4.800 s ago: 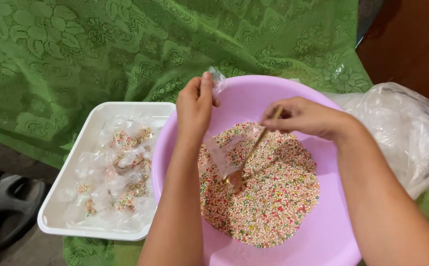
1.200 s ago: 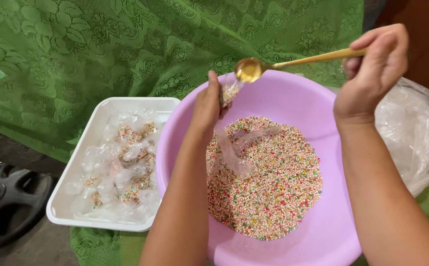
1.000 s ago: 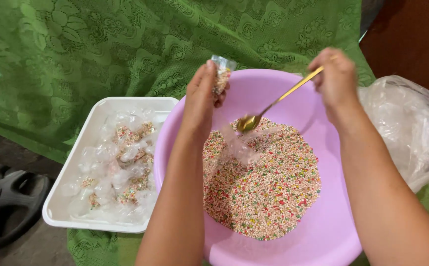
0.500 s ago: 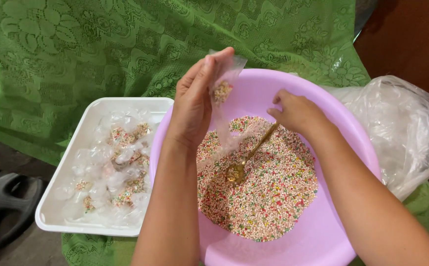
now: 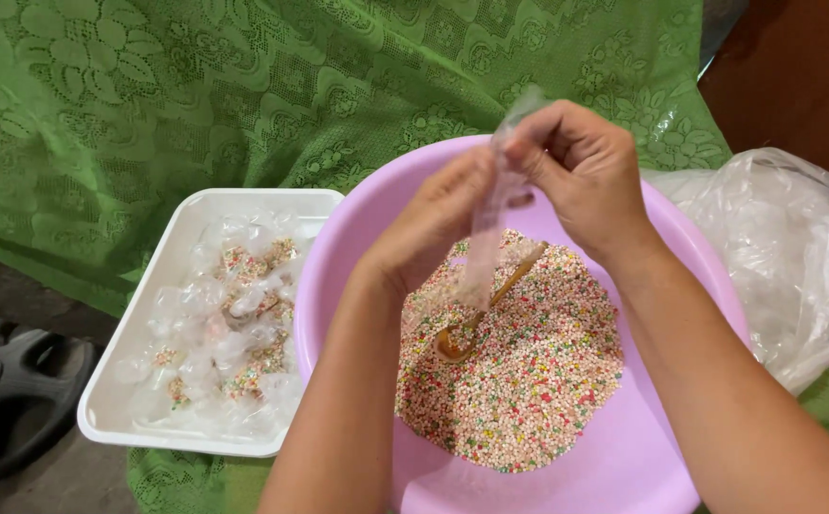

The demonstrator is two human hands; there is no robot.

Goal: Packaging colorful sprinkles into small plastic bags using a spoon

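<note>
At the far left edge a dark grey moulded plastic object (image 5: pixel 9 400) lies on the ground, partly cut off. Next to it a white rectangular tray (image 5: pixel 138 381) rests on the green lace cloth (image 5: pixel 195 105); it holds a heap of small clear plastic packets (image 5: pixel 224 324), each filled with multicoloured beads and knotted or twisted shut. No labels or printing can be made out on them.

Just right of the tray, touching or nearly touching its rim, stands a wide lilac plastic basin (image 5: pixel 643 447). A mound of tiny multicoloured sprinkle-like beads (image 5: pixel 529 371) fills its middle. A gold-coloured spoon (image 5: pixel 476 319) lies in the beads, bowl down to the left, handle slanting up to the right, with neither hand on it.

Above the basin the left hand (image 5: pixel 433 224) pinches the upper part of a small clear plastic packet (image 5: pixel 490 238), fingers closed on it. The packet hangs narrow and upright, its lower end just over the beads, with some beads faintly visible inside. The right hand (image 5: pixel 586 171) grips the packet's top from the other side, thumb and fingers clenched on the plastic at its neck. The two hands meet at the packet.

At the right, beside the basin's rim, a large crumpled clear plastic bag (image 5: pixel 786 257) sits on the cloth, with dark brown wood (image 5: pixel 805 67) behind it.
</note>
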